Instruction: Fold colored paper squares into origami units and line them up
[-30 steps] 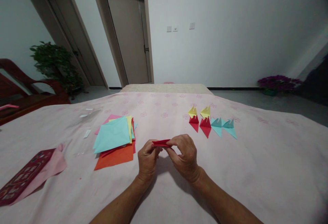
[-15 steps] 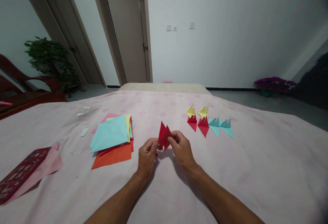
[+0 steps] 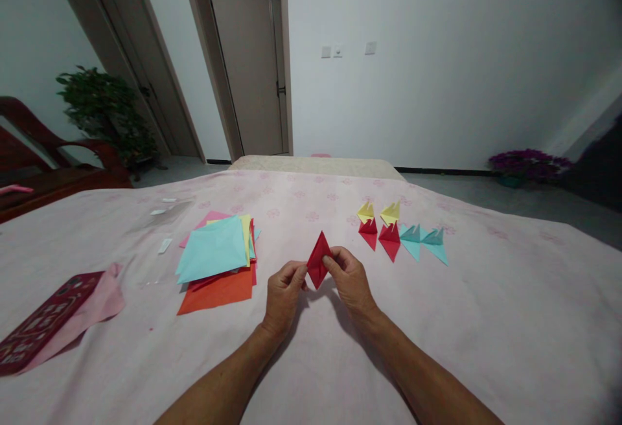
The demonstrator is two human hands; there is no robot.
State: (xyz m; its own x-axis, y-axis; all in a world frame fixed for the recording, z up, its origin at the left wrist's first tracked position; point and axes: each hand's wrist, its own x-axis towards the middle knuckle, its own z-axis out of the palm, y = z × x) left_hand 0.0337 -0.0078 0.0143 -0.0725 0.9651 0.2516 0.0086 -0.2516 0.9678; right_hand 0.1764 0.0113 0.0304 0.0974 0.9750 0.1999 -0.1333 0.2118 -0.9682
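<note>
A small piece of folded red paper (image 3: 318, 262) is held up between my two hands, above the tablecloth, and it now has a diamond outline. My left hand (image 3: 286, 292) pinches its left corner between thumb and fingers. On the right side, my right hand (image 3: 350, 280) grips it, the thumb lying across its front face. To the right stand finished paper cranes: two yellow cranes (image 3: 390, 212) at the back, two red cranes (image 3: 389, 240) before them, and two light blue cranes (image 3: 434, 241) further right.
Left of my hands lies a stack of coloured paper sheets (image 3: 214, 250), light blue on top and orange underneath. A dark red patterned packet (image 3: 51, 318) rests on pink cloth or paper at the far left. Near the stack is clear plastic with a white label (image 3: 164, 245).
The red paper showed two separate upright points before; now it shows a single diamond with one top point. Both hands keep hold of it. The view has shifted slightly.
</note>
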